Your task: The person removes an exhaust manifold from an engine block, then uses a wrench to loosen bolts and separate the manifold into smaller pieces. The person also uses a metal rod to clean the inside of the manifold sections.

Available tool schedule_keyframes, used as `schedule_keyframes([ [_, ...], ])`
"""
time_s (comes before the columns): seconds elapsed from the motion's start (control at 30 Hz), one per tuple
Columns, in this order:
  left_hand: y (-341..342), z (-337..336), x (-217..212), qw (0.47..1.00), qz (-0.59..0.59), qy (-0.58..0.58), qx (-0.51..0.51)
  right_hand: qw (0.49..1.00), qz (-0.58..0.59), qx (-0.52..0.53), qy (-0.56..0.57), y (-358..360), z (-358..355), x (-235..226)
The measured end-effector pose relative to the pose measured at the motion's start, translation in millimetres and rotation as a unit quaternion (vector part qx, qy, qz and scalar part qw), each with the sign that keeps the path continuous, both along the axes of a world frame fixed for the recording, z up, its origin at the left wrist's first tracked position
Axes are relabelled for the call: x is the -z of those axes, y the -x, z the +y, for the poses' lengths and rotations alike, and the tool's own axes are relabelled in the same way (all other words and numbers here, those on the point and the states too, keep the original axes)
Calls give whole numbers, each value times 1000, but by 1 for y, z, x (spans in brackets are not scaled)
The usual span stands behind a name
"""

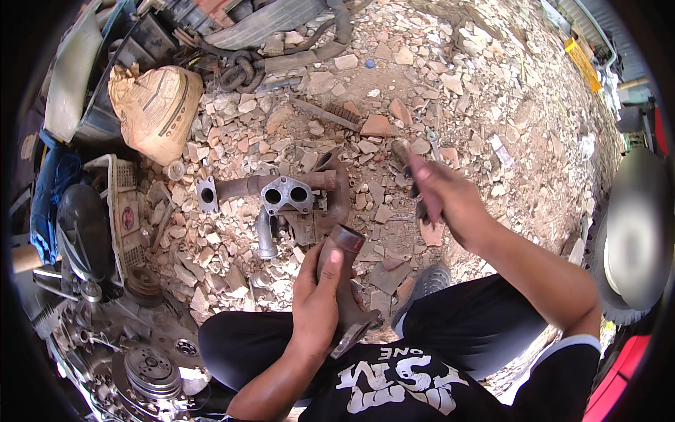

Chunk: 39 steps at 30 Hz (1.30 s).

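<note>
My left hand is wrapped round a rusty metal pipe, its round open end up and its flanged end down near my lap. Off to the right, my right hand is closed on a reddish-brown flat piece; its exact kind is unclear. The two hands are apart, and the piece does not touch the pipe. Just beyond the left hand, a rusty exhaust manifold lies on the rubble, with a two-holed metal flange facing up. A smaller flange sits at its left end.
Broken tile and stone cover the ground. A brown paper sack and a pale plastic crate stand left; a greasy engine assembly is at lower left. A spanner lies beyond my right hand. A wheel stands far right.
</note>
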<state>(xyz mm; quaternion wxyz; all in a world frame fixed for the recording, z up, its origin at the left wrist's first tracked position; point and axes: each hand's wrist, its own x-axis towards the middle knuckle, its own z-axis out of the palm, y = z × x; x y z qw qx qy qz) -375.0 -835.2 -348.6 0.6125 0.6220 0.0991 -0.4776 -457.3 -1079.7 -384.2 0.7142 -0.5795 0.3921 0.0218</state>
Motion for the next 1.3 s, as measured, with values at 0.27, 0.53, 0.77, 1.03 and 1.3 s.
schedule_keyframes([
  [0.27,13,16,20,977,-167,-96,90,952,25,-199,232,11,-16,197],
  [0.53,42,37,140,849,-404,-183,286,913,-94,-161,362,-25,-3,229],
  [0.77,93,3,229,770,-446,-238,389,886,-227,-157,371,-63,7,244],
  [1.03,9,-19,205,648,-710,-208,180,834,-328,-251,367,-84,3,267],
  [1.3,-120,-50,220,531,-804,-243,113,902,-57,-134,-405,-104,8,251],
])
